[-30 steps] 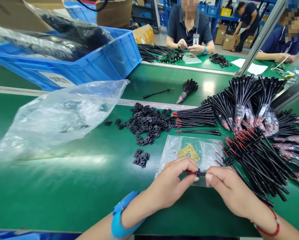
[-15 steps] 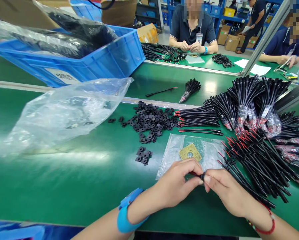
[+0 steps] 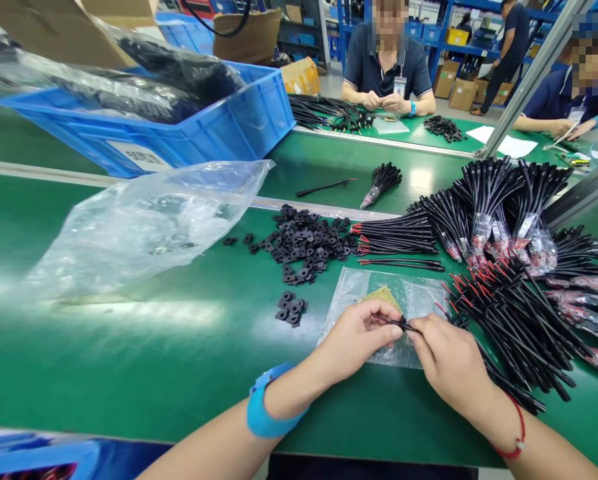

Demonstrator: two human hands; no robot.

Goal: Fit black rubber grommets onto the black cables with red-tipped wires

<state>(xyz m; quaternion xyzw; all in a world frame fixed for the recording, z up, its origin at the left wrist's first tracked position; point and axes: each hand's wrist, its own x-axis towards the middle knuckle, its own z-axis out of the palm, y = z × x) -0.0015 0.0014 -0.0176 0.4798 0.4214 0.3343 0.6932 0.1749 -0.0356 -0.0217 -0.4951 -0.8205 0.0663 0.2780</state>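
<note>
At the green assembly bench, 2 hands pinch 1 small black fitting on a wire

From where I stand, the left hand and the right hand meet just above a clear plastic sheet, with a thin black wire lead held between them. Both grips are narrow. The left thumb and fingertips close on the wire, while the right ones press close against the small black fitting. Fingers hide part of the join, so I cannot tell how firmly the fitting sits on the wire.

To my eye, the risk lies in how little there is to hold. A sharp tug or a slick fingertip could let the fitting spring loose, and something that small could vanish among the black rubber pieces near the middle of the bench. A tan gasket lies just beyond the fingers, where a slip could knock it aside on the slippery plastic. On the right, the heaped bundle of black wires sits close to the right hand, so a careless wrist could snag its red-tipped ends and drag strands into the work. The lead could also get lost in that heap if dropped.
</note>
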